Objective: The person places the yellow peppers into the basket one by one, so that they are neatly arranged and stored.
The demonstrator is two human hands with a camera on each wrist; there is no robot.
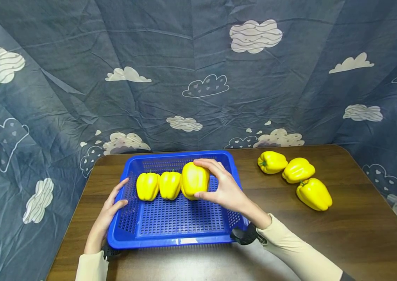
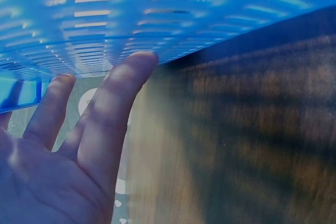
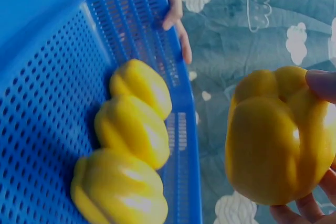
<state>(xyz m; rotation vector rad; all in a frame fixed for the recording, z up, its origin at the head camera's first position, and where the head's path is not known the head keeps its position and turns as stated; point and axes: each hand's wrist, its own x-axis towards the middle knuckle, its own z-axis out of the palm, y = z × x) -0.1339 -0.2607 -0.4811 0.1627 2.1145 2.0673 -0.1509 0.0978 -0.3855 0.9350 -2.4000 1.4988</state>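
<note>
My left hand (image 1: 105, 212) grips the blue basket (image 1: 149, 242) at its left rim. My right hand (image 1: 228, 187), thumb opposing fingers, holds a yellow pepper (image 1: 194, 179) above it. Three seated peppers (image 3: 134, 132) lie inside; three loose peppers (image 1: 298, 170) lie beyond, right, on the table (image 1: 272, 234).

Peppers (image 1: 313, 194): yellow, stems (image 1: 263, 163) green. Basket (image 1: 149, 242): blue, patterned with rows of holes and slots. Table (image 1: 353, 238): brown, wood-grained. Backdrop (image 1: 163, 48): grey-blue, printed with off-white clouds (image 1: 256, 36), some wavy-striped, others outlined with hearts inside. Sleeves (image 1: 297, 249): cream. Wrist mounts (image 1: 243, 235): black.
</note>
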